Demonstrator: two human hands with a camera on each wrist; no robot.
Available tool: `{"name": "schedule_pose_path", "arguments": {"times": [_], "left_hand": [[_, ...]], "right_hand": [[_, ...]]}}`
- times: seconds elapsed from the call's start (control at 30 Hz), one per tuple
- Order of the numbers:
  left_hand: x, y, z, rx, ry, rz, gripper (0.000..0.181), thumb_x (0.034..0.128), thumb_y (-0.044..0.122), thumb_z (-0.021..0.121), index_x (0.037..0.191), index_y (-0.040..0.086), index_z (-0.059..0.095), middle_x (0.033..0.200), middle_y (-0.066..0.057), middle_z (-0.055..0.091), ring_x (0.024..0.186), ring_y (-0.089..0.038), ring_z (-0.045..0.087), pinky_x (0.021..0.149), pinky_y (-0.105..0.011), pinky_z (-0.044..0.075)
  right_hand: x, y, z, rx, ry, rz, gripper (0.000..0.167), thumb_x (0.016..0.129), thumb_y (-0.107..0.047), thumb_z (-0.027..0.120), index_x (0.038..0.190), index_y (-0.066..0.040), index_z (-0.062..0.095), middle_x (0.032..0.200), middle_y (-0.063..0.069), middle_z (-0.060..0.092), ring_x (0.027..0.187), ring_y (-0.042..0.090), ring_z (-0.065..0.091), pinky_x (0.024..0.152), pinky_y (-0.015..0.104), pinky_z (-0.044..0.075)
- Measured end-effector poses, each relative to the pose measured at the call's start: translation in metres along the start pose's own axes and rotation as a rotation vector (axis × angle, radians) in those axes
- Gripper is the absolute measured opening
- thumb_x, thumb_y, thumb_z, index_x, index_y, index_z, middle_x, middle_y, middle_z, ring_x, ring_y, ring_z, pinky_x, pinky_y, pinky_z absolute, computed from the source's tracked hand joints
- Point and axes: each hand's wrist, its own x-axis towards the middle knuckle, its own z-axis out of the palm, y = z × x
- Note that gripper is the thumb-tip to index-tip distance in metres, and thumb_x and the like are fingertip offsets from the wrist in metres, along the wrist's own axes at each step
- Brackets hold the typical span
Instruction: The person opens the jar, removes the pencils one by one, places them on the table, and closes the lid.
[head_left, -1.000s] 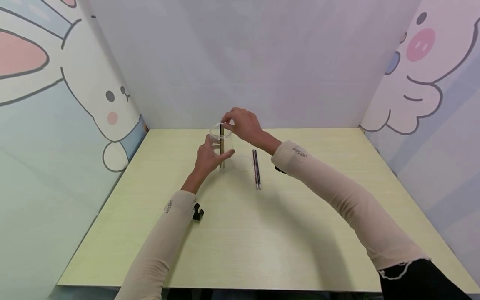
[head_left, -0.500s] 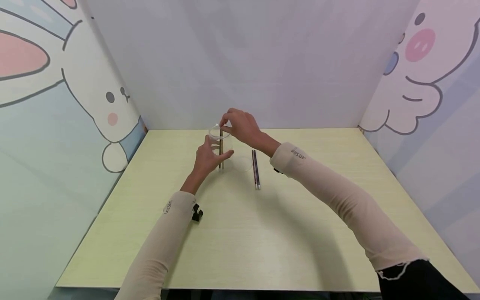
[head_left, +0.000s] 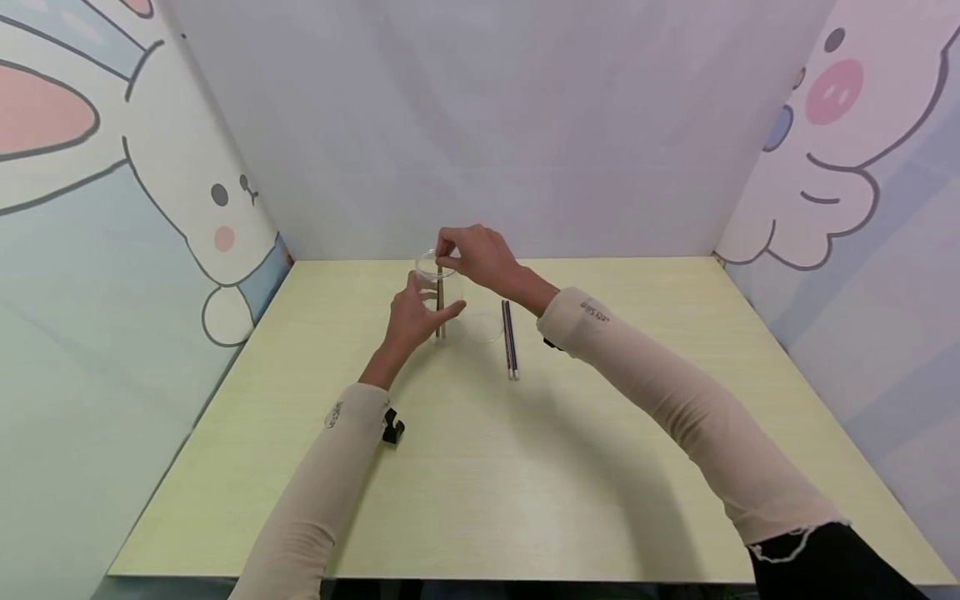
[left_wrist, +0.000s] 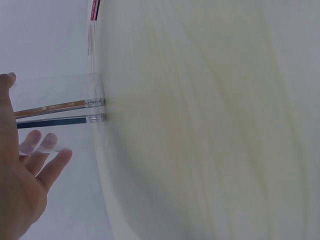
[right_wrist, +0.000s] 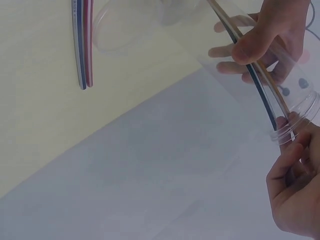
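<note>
Clear cylindrical plastic jar (head_left: 452, 289) gripped by left hand (head_left: 411, 319) — right hand (head_left: 486, 257) now lower at its mouth, hold unclear; slim brown and dark pencils (left_wrist: 60, 106) look seated.

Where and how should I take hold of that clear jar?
Probably around the side wall of the clear jar, from the left, as the left hand does: it stands roughly upright with straight sides, leaving its open top for the right hand.

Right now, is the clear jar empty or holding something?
Not empty: the clear jar holds a brown pencil and a dark pencil, both visible through its wall.
</note>
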Motion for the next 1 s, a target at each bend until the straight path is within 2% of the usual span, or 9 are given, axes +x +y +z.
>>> {"name": "schedule_pose_path", "arguments": {"times": [0.23,0.4,0.7,1.0], "left_hand": [[-0.0003,-0.0011,-0.0016,-0.014,0.007,0.011,0.086,0.0815,0.055,0.085,0.139,0.008,0.042,0.129,-0.016,0.067,0.114,-0.036,0.07,0.092,-0.052,0.057],[-0.0013,-0.0013,-0.0031,-0.014,0.007,0.008,0.085,0.0812,0.054,0.086,0.138,0.009,0.043,0.128,-0.015,0.067,0.114,-0.034,0.071,0.092,-0.051,0.057],[-0.0005,-0.0045,-0.0042,-0.013,0.012,0.018,0.086,0.0816,0.053,0.086,0.139,0.008,0.042,0.129,-0.015,0.067,0.115,-0.036,0.07,0.092,-0.052,0.057],[-0.0003,-0.0041,-0.0049,-0.014,0.01,0.032,0.087,0.0815,0.054,0.086,0.141,0.008,0.041,0.128,-0.017,0.067,0.114,-0.038,0.07,0.091,-0.053,0.057]], "right_hand": [[0.0024,0.001,-0.0019,0.018,-0.043,0.01,0.009,0.101,-0.02,0.07,0.107,-0.013,0.068,0.108,0.003,0.078,0.088,0.017,0.071,0.064,0.031,0.049],[0.0026,0.0017,-0.0016,0.052,-0.057,0.019,0.014,0.101,-0.021,0.071,0.113,-0.014,0.071,0.108,0.003,0.078,0.093,0.016,0.072,0.071,0.033,0.054],[0.0047,0.0001,0.0013,0.039,-0.063,0.026,0.012,0.101,-0.022,0.071,0.112,-0.015,0.073,0.109,0.003,0.078,0.096,0.016,0.073,0.073,0.034,0.056],[0.0044,0.0018,0.0015,0.051,-0.075,0.033,0.017,0.103,-0.023,0.068,0.117,-0.015,0.072,0.109,0.002,0.077,0.095,0.015,0.073,0.075,0.033,0.057]]}}
